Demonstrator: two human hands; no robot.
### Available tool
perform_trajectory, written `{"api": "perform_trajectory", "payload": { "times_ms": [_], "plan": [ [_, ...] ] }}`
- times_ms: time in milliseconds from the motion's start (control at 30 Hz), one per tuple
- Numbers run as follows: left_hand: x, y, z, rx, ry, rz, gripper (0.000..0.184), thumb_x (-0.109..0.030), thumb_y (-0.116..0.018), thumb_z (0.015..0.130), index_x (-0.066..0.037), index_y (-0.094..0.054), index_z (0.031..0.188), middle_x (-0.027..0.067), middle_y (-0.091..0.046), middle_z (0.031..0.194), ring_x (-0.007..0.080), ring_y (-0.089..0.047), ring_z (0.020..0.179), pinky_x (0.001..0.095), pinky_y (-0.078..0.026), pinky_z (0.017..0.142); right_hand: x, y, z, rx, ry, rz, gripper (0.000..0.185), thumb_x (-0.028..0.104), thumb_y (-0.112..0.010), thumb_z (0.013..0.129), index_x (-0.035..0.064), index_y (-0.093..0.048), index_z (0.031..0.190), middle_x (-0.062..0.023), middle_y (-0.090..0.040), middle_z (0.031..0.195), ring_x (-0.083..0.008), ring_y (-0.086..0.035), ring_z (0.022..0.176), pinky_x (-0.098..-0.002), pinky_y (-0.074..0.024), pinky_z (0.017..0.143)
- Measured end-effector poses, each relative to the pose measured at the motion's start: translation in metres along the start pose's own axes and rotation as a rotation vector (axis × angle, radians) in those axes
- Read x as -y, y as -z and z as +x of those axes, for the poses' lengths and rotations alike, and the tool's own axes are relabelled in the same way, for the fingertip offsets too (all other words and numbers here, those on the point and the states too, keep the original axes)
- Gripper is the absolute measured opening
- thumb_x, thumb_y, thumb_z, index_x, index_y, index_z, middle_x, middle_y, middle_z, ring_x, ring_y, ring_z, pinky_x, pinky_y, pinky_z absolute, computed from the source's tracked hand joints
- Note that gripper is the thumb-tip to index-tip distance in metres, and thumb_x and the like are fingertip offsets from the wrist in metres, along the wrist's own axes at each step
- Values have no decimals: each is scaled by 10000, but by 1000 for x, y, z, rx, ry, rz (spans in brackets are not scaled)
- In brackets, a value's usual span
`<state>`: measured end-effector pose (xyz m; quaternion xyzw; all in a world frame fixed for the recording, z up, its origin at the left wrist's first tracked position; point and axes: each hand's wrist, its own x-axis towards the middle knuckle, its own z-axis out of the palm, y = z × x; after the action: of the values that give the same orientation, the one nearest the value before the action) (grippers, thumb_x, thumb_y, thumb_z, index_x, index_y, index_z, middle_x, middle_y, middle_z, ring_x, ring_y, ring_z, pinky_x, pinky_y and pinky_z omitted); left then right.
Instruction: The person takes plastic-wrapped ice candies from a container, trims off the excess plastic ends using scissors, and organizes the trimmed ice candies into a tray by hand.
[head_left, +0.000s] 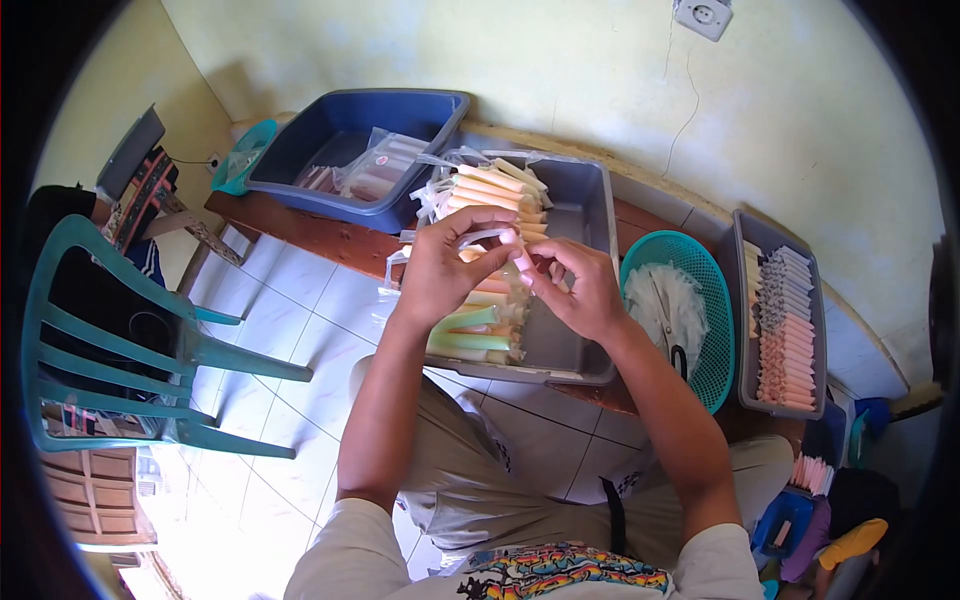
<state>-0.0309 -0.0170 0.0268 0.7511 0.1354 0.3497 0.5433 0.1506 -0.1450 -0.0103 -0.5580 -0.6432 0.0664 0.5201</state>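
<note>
Both hands are raised over a grey tray, their fingertips meeting at a pale pink plastic tube, seen nearly end-on. My left hand pinches it between thumb and fingers, with a strip of clear plastic near its fingers. From the other side, my right hand grips the tube with its fingers curled. Beneath them, the tray's left part holds many filled tubes, cream and orange ones at the back and green ones in front. The fingers partly hide what they do at the tube's end.
A blue tub with bagged tubes stands at the back left. To the right are a teal basket holding clear plastic bags and scissors, then another tray of pink and white tubes. A green chair stands left; another person is at lower right.
</note>
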Motion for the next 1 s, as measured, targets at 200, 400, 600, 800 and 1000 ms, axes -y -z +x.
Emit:
{"api": "perform_trajectory", "payload": {
  "times_ms": [200, 400, 600, 800, 1000],
  "plan": [
    [13, -40, 2, 0, 27, -272, 366, 54, -764, 986, 44, -669, 1340, 117, -757, 1217, 191, -735, 1138, 354, -609, 1040, 6, 21, -21, -98, -119, 187, 285, 109, -823, 968, 9, -717, 1212, -120, -820, 1029, -123, -755, 814, -268, -571, 689],
    [7, -89, 1, 32, 60, -372, 261, -8, -765, 1010, 14, -734, 1268, 87, -793, 1112, 147, -751, 1016, 320, -621, 929, 19, 54, -40, -153, -212, 256, 342, 89, -812, 989, -5, -596, 1238, -159, -822, 1035, -159, -794, 957, -305, -627, 834],
    [-1, -129, 6, 74, 50, -247, 251, -22, -767, 1011, 14, -737, 1258, 79, -796, 1090, 135, -753, 994, 313, -621, 906, 17, 94, -64, -161, -210, 180, 294, 94, -787, 1008, -8, -626, 1233, -169, -809, 1095, -189, -805, 987, -310, -629, 848],
    [-5, -167, 11, 216, 72, -273, 255, -56, -777, 1012, 5, -746, 1258, 80, -799, 1099, 126, -757, 970, 295, -622, 855, 28, 141, -80, -213, -308, 143, 278, 145, -746, 1048, 4, -690, 1282, -103, -792, 1018, -123, -773, 916, -289, -605, 779],
    [-13, -187, 9, 313, 128, -46, 294, -39, -789, 1001, 1, -747, 1290, 75, -783, 1191, 124, -748, 1023, 291, -630, 870, 8, 163, -100, -271, -367, 240, 252, 187, -755, 1057, -28, -769, 1187, -51, -767, 943, -68, -654, 769, -258, -536, 675]
  ]
}}
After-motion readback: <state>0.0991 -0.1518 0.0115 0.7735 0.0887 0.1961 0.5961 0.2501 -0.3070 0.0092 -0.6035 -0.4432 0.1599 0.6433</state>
